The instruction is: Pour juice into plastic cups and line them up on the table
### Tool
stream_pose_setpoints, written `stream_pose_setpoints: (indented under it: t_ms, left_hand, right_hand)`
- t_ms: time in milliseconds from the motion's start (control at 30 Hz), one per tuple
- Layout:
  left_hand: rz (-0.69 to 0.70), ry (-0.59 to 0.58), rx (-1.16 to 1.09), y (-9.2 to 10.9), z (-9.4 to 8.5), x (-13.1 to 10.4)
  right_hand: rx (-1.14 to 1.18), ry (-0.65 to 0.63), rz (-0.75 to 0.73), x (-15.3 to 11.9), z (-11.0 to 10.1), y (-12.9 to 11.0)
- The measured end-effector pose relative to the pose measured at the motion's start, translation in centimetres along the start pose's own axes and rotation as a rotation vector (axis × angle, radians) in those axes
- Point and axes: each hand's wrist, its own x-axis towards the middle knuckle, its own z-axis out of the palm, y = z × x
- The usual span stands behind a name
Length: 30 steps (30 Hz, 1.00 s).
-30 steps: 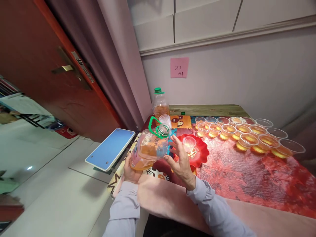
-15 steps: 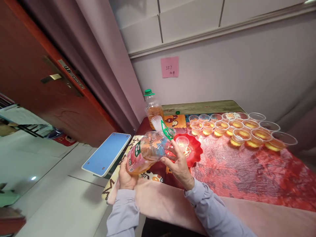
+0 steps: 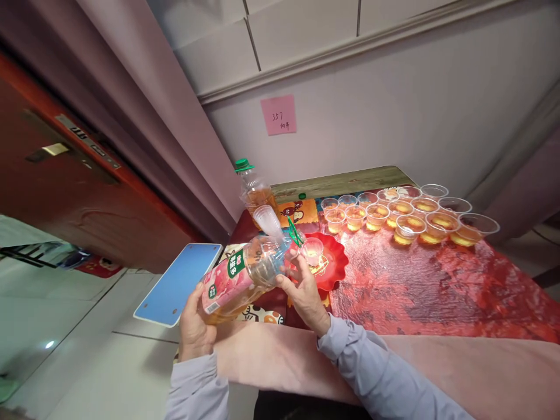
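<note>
A large clear juice bottle (image 3: 230, 277) with a pink label lies tilted in the air, its neck toward the right and a green ring handle (image 3: 294, 232) at the mouth. My left hand (image 3: 195, 326) is closed around its base. My right hand (image 3: 306, 294) holds it near the shoulder, thumb and fingers on either side. The mouth is over the left part of a red scalloped tray (image 3: 339, 271), where a clear plastic cup (image 3: 314, 249) stands. Some amber liquid shows low in the bottle; I cannot tell whether any flows out.
Rows of clear cups (image 3: 409, 227) with amber juice stand at the right back. Behind the bottle are a second juice bottle (image 3: 258, 192) with a green cap, a stack of cups (image 3: 268, 220) and a loose green cap (image 3: 302, 196). A blue stool (image 3: 179, 283) stands left of the table.
The bottle has been drawn out lengthwise and its mouth turned toward the tray. My left hand has moved left and down with its base. The head view has shifted right.
</note>
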Motion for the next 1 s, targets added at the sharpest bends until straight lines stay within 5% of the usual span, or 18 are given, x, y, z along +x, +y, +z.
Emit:
stream_pose_setpoints:
  t_ms: [1000]
  left_hand:
    - [0.055, 0.061, 0.121, 1.9, 0.5, -1.1]
  right_hand:
    - [0.067, -0.003, 0.029, 0.0, 0.3, 1.5]
